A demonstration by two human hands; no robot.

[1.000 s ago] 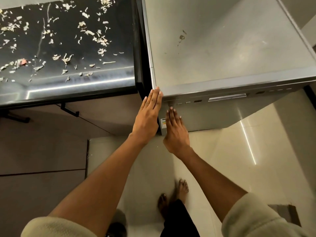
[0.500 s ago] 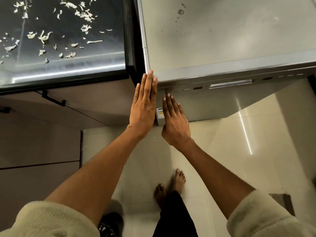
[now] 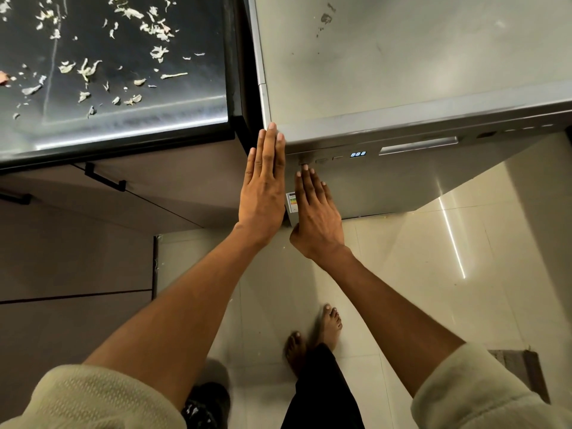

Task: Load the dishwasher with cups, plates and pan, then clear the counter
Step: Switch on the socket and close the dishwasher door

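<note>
The grey metal front-loading dishwasher [image 3: 402,88] stands with its door closed, the control strip running lengthwise across its upper front edge. The right hand [image 3: 317,212], flat and holding nothing, lies on the door with fingertips [image 3: 305,168] at the leftmost button; it is nearer the lit blue display [image 3: 357,154]. The left hand [image 3: 263,187], fingers straight, presses the dishwasher's left corner. Left of the dishwasher, the black glossy counter [image 3: 123,125] carries pale vegetable scraps [image 3: 88,69]. Nothing blocks the buttons.

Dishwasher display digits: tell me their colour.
Pale blue-white, lit on the dishwasher's display beside the right hand's fingertips; the head view shows it.
</note>
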